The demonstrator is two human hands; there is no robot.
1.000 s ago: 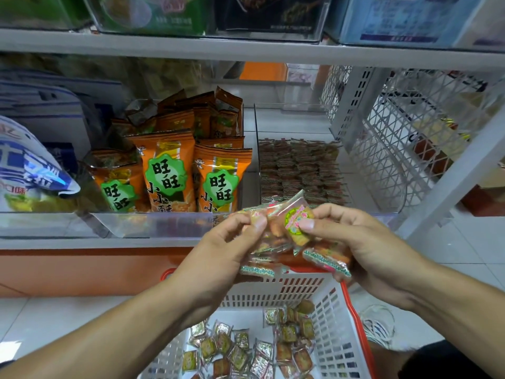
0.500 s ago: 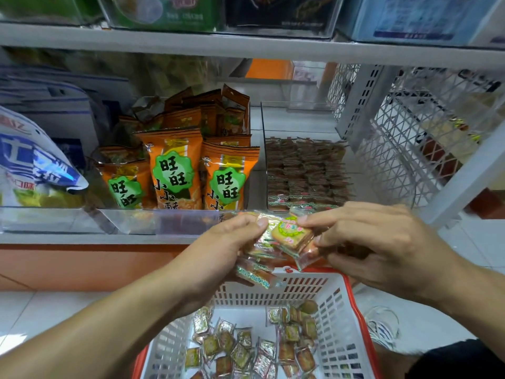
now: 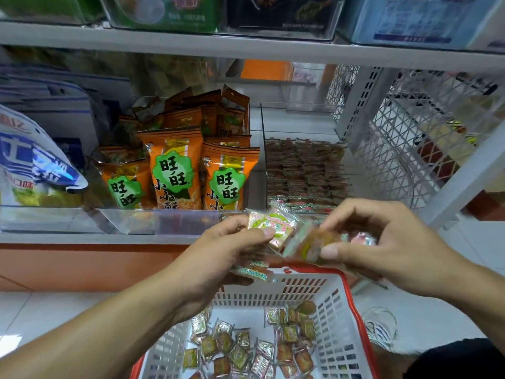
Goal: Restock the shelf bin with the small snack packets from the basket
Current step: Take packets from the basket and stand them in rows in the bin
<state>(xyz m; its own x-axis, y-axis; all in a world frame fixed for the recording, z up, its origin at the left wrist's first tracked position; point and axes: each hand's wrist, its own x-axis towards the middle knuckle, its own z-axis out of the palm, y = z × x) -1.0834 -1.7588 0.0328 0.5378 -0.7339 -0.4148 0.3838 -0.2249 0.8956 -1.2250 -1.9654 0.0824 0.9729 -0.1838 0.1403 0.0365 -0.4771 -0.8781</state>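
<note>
both hands (image 3: 295, 250) grip bunched packets (image 3: 276, 228) above the basket (image 3: 336, 305), just before the bin (image 3: 306, 170), likely squaring them to match its rows; more packets lie in the basket.

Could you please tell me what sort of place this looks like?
Most likely a small shop or convenience store: white shelves carry clear bins of orange snack bags, and a plastic shopping basket of small packets sits below.

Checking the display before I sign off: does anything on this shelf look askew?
Yes. Behind the upright front orange snack bags, the back bags lean at mixed angles. The small packets in the clear bin lie in neat rows.
</note>
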